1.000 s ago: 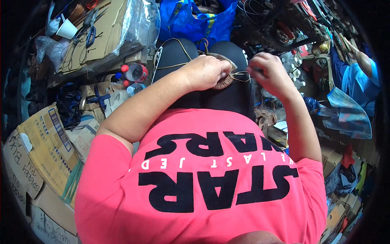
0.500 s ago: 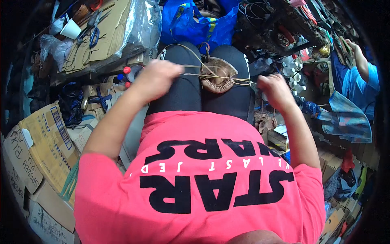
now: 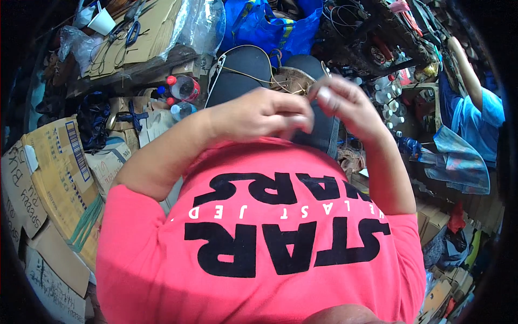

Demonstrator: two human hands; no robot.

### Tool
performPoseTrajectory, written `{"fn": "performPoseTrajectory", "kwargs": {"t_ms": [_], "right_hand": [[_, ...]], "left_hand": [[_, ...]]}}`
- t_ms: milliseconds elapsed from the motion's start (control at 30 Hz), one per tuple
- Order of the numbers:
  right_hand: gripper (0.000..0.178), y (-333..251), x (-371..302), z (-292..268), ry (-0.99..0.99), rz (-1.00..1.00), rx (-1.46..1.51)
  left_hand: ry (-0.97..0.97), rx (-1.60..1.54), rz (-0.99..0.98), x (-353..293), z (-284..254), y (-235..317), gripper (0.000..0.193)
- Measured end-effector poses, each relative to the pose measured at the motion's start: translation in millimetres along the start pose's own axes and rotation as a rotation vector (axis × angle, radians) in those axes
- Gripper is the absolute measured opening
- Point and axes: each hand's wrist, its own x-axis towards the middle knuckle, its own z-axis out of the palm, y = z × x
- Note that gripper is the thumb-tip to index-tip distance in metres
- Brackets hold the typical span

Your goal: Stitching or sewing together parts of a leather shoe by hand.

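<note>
A brown leather shoe piece (image 3: 294,79) with a gathered seam lies on my dark-trousered thighs, its near part hidden by my hands. Pale thread (image 3: 245,72) loops from it across my left thigh, and another loop shows beside my right knee. My left hand (image 3: 272,116) is just in front of the leather, its fingers curled and smeared by motion. Close to the leather's right edge, my right hand (image 3: 342,102) has thumb and fingers pinched together. What either hand holds is too blurred to make out.
A blue bag (image 3: 270,32) stands beyond my knees. Flat cardboard with scissors (image 3: 133,33) lies far left, above red-capped bottles (image 3: 186,87). Boxes (image 3: 59,167) fill the left side. Clear bottles (image 3: 391,108) stand at right, near another person's arm and blue sleeve (image 3: 480,116).
My hands were wide apart with thread stretched between them and the leather. They have come together over the near side of the leather, and the thread now hangs slack in loops.
</note>
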Motion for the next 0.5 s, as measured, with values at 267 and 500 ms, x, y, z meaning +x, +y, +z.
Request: {"fn": "performPoseTrajectory", "kwargs": {"t_ms": [267, 500], "right_hand": [[0.029, 147, -197, -162, 0.64, 0.67, -0.771], [0.048, 229, -308, -224, 0.604, 0.716, -0.705]], "left_hand": [[1.465, 1.29, -0.469, -202, -158, 31, 0.025], [1.463, 1.082, -0.098, -166, -153, 8, 0.026]]}}
